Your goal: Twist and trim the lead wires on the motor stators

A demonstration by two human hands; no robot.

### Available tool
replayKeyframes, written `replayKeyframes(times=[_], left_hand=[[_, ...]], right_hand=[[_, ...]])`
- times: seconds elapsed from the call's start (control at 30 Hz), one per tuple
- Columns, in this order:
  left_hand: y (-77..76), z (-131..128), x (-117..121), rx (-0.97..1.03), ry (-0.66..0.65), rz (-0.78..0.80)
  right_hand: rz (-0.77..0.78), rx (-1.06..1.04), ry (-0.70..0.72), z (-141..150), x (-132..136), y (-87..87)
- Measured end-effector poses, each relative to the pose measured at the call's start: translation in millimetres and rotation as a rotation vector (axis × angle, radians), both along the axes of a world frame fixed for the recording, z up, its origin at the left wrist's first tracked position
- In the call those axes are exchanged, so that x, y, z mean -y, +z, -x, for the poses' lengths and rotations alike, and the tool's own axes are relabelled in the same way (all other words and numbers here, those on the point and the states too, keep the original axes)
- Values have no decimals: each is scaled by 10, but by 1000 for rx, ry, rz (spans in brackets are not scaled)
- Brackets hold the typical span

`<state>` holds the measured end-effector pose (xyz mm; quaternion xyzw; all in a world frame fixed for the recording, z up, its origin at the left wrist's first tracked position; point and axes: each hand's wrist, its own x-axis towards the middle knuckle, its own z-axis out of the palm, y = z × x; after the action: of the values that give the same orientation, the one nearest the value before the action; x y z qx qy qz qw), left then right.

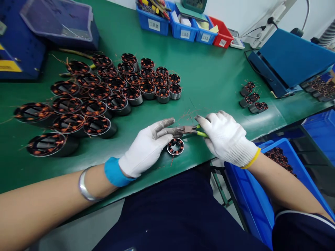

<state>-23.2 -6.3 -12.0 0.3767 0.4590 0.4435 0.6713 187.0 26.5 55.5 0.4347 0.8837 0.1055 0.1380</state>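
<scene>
The clock (195,5) is cut by the top edge, and the fingers hide part of the pliers' tips (180,130).

Green tabletop (217,73), glossy. Big cluster of wire-wound metal rings (115,83) on its left half. One more wound ring (175,146) near the front edge, wire scraps (192,113) just behind it. Small group of wound cores (253,97) at right, near a blue box-like unit (295,59). Blue bins (185,33), red bin (222,33), calculator (237,42) along the back.
</scene>
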Motion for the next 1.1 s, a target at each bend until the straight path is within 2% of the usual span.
replayKeyframes(times=[0.63,1.1], left_hand=[[-4,-3,14,-23,22,-15],[-4,-16,3,-13,34,-3]], right_hand=[[100,73,-49,-15,-37,54],[82,99,103,123,-204,185]])
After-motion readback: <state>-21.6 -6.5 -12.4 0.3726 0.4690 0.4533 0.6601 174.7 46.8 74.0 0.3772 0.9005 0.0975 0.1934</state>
